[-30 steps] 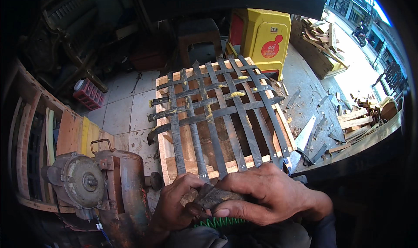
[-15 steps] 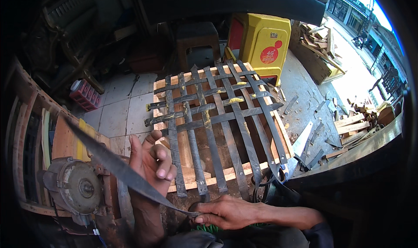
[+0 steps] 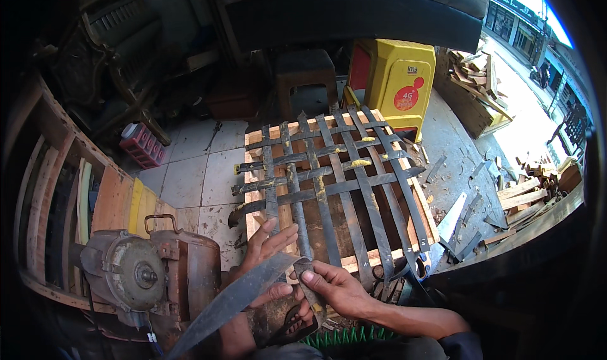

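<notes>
A long dark rubber strap [image 3: 231, 303] runs from the lower edge up to my hands, where it bends over. My right hand [image 3: 338, 290] pinches the strap between thumb and fingers. My left hand [image 3: 269, 246] is open beside and partly behind the strap, fingers stretched out; the strap covers part of its palm. Just beyond my hands lies a wooden seat frame [image 3: 429, 214] with black rubber straps [image 3: 349, 186] woven across it in both directions. Several lengthwise straps have ends hanging over its near rail. Yellow marks show on some of the straps.
At the left stands a grey motor [image 3: 136, 274] beside a wooden frame [image 3: 47, 183]. A yellow stool-like box [image 3: 399, 88] stands behind the seat frame. A hand saw [image 3: 453, 216] and strap scraps lie at the right, near wood offcuts [image 3: 525, 195]. A green coiled hose [image 3: 348, 336] lies below.
My right hand has come up and turned, bending the strap's end. The strap's loose length has swung from upper left down to the lower edge. My left hand has moved right, beside my right hand.
</notes>
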Demonstrator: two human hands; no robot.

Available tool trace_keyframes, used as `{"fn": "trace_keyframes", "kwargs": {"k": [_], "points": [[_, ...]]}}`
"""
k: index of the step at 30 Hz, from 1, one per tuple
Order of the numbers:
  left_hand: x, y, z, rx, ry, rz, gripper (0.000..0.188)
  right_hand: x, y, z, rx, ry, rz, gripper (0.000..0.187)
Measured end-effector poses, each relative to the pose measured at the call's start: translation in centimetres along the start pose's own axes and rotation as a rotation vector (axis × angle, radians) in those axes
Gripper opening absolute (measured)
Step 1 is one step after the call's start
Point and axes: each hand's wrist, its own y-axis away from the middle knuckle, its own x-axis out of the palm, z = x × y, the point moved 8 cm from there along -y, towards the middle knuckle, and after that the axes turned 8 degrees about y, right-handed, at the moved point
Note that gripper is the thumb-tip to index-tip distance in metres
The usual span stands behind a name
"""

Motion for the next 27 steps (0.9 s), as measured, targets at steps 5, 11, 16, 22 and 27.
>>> {"fn": "trace_keyframes", "kwargs": {"k": [5,11,16,22,27], "points": [[-2.2,-3.4,-3.2,-0.029,0.371,-0.203,0.076,0.9,-2.0,-3.0,0.050,0.204,0.022,0.037],[-5.2,-6.4,-10.1,-0.238,-0.497,-0.416,0.041,-1.4,-3.8,4.0,-0.474,0.988,-0.242,0.044],[-6.7,-7.0,-7.0,-0.559,-1.123,-0.282,0.032,-10.1,-8.4,3.4,-0.215,1.093,-0.489,0.047],[-7.7,-7.0,-5.1,-0.540,-1.291,-0.217,0.024,-11.3,-11.3,2.4,-0.041,1.019,-0.420,0.053],[-6.6,-7.3,-4.9,-0.538,-1.253,-0.198,0.028,-11.5,-11.6,1.6,0.060,0.785,-0.407,0.052]]}}
